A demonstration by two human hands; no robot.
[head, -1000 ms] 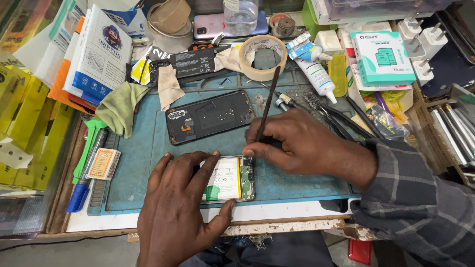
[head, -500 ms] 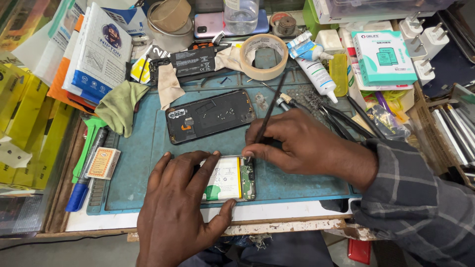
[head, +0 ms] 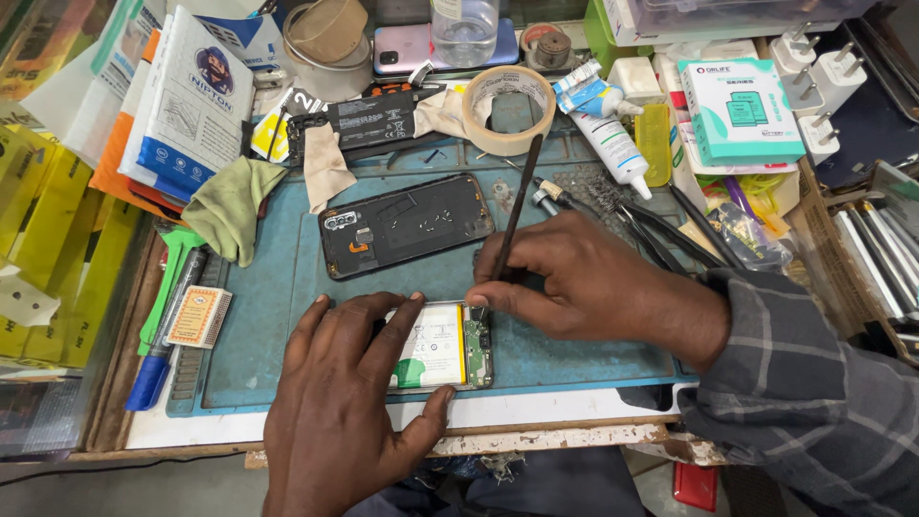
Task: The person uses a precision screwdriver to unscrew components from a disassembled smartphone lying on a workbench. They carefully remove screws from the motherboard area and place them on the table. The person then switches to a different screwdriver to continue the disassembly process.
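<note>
An opened phone point(head: 442, 345) is pinned on the blue mat point(head: 574, 354) by the spread-fingered left hand point(head: 349, 407). A black stick tool point(head: 515, 211) is pinched by the right hand point(head: 593, 287). Back cover point(head: 407, 225), tape roll point(head: 507, 110) and glue tube point(head: 608, 134) are crowded behind.

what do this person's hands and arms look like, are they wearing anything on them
Both hands are bare: no gloves, rings or watch in view. The left hand shows no sleeve; only the hand and wrist appear before the picture's lower edge. The right hand comes out of a long sleeve in a dark grey plaid with thin pale lines, its cuff reaching the wrist. Fingernails are short.
</note>
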